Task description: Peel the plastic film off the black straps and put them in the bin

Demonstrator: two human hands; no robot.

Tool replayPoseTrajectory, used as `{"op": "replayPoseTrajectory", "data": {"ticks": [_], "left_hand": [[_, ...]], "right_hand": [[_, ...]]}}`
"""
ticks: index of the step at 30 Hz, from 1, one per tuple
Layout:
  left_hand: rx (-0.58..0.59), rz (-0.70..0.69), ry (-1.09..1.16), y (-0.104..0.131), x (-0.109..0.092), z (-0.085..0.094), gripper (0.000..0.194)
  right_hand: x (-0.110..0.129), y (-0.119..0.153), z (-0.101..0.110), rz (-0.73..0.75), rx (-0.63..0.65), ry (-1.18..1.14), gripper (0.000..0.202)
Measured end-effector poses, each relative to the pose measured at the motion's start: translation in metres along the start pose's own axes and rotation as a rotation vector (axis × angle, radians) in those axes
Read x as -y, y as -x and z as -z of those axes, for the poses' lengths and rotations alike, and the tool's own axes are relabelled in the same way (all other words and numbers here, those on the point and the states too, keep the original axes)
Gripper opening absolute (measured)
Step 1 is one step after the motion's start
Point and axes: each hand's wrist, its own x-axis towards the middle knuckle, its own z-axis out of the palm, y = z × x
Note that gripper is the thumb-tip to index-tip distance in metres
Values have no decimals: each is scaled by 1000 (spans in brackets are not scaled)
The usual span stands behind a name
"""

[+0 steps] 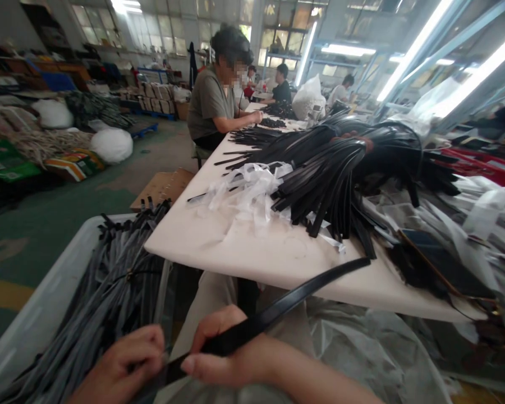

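A long black strap (286, 306) runs through my right hand (231, 350), gripped between the thumb and the curled fingers. Its far end reaches over the table edge, and its near end points down toward my left hand (130, 359). The fingers of my left hand are closed in a pinch close to that near end; what they hold is blurred. On the table (202, 241) lies a large bundle of black straps (320, 174), tied with a reddish band. Crumpled translucent film strips (252, 191) lie in front of the bundle.
At my left stands a pale plastic bin (46, 303) full of greyish, film-covered straps (105, 286). A dark flat phone-like object (446, 261) rests at the table's right, among more film strips (483, 219). Across the table's far left side sits a co-worker (216, 101). Clear plastic (370, 353) hangs below the table edge.
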Motion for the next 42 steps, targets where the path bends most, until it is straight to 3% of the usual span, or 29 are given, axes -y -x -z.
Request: {"op": "replayPoseTrajectory", "data": {"ticks": [3,5,7,9,10,11,12,14,16,20,21,22,25,26,27,30,31,34,36,38,42], "left_hand": [[146,-100,49,-40,-19,-11,49],[178,-164,103,-61,-27,-19,46],[163,-186,117,-75,-32,-23,39],[124,-180,107,-83,-37,-25,36],[105,-183,104,-86,-40,-26,35],[88,-190,107,-89,-45,-27,35],[75,-200,110,-92,-50,-29,34],[59,-223,116,-97,-61,-32,30],[40,-222,117,-101,-69,-33,27],[-10,-202,60,-109,-71,-26,29],[-26,-209,39,-113,-71,-23,29],[-52,-221,20,-117,-70,-19,29],[-132,-264,-43,-131,-73,-6,28],[-144,-272,-69,-135,-74,-2,28],[-150,-274,-93,-138,-75,1,29],[-150,-253,-115,-142,-74,5,29],[-152,-244,-106,-142,-72,5,29],[-163,-222,-57,-141,-67,3,27],[-156,-210,-28,-139,-63,4,26],[-146,-199,-21,-137,-59,8,28],[-177,-193,-40,-131,-53,15,32]], "right_hand": [[1,8,12,17,48,7,22],[0,16,24,-32,-76,-116,25],[-1,24,36,-65,-358,-377,34],[0,29,46,-75,-732,-568,41],[1,30,49,-89,-873,-568,44],[2,29,51,-112,-937,-500,46],[2,27,50,-136,-919,-392,47],[1,24,47,-175,-742,-239,46],[-2,22,46,-192,-630,-267,43],[-4,16,60,-167,-939,-381,40],[-3,12,65,-167,-962,-350,40],[-2,8,69,-168,-915,-305,39],[0,-10,80,-156,-591,-227,38],[0,-15,84,-137,-565,-237,38],[0,-20,87,-113,-620,-257,38],[-1,-30,90,-49,-965,-286,37],[-2,-32,88,-52,-983,-272,38],[-5,-36,74,-131,-737,-191,43],[-7,-36,69,-166,-655,-145,44],[-5,-33,71,-157,-727,-137,44],[-2,-31,77,-125,-1002,-132,43]]}}
